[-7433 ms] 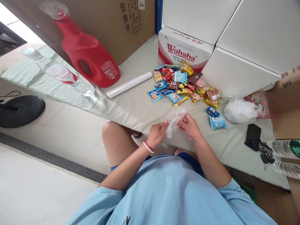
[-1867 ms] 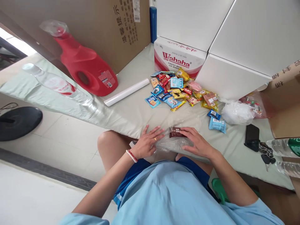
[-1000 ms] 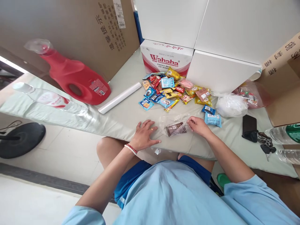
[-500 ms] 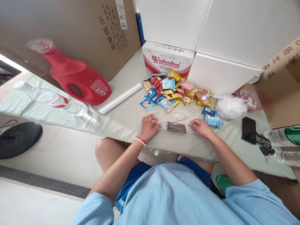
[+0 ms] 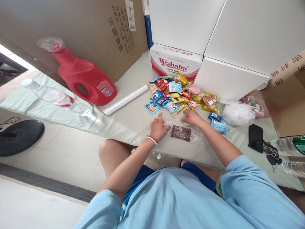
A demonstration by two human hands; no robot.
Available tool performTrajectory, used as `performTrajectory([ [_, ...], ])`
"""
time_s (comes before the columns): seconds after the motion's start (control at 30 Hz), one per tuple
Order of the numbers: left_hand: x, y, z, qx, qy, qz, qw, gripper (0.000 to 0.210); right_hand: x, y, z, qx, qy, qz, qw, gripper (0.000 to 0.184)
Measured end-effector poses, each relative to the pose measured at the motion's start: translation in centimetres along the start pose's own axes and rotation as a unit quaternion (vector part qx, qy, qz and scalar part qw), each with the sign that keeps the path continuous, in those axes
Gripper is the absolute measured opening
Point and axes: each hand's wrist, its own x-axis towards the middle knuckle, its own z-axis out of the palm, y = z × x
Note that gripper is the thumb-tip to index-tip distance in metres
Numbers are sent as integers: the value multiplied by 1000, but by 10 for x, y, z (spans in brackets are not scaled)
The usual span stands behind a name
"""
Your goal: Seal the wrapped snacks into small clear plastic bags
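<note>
A clear plastic wrapper (image 5: 197, 135) lies crinkled near the table's front edge, with a dark brown snack packet (image 5: 181, 132) in or under it. At the wrapper's left edge is my left hand (image 5: 159, 128), thumb and fingers closed on the film. My right hand (image 5: 192, 117) is off the wrapper, fingers apart, just short of the snack pile. Nearest to it is a narrow yellow snack packet (image 5: 178, 110). Behind, a heap of colourful wrapped snacks (image 5: 176, 95) spreads out, with a light blue packet (image 5: 219, 127) to the right.
A white roll (image 5: 125, 100), a red jug (image 5: 87, 81) and a lying water bottle (image 5: 57, 98) are on the left. A Wahaha carton (image 5: 175, 62) stands behind the snacks. To the right are a white plastic bag (image 5: 238, 113), a black case (image 5: 255, 137) and keys (image 5: 271, 152).
My right hand has let go of the wrapper's right side and moved up and left toward the snacks. The wrapper has gone slack and crinkled. My view has shifted slightly.
</note>
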Motion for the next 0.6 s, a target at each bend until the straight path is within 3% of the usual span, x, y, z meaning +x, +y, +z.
performTrajectory([
  [0.1,9,-2,1,-1,-31,-21,999,40,-2,-6,-3,56,-32,-15,998,20],
  [0.17,11,-4,3,4,-33,-21,999,15,-19,-10,-5,87,-19,-65,994,21],
  [0.27,8,-4,5,20,-7,-8,1000,6,-57,-18,1,103,2,-200,974,25],
  [0.37,6,-1,3,26,7,-1,1000,3,-94,-30,19,-18,25,-295,955,23],
  [0.47,6,-1,-5,16,-7,-8,1000,2,-119,-41,40,-149,68,-282,945,26],
  [0.6,6,-3,-17,-55,-18,-44,997,10,-132,-49,58,-209,56,-200,956,30],
])
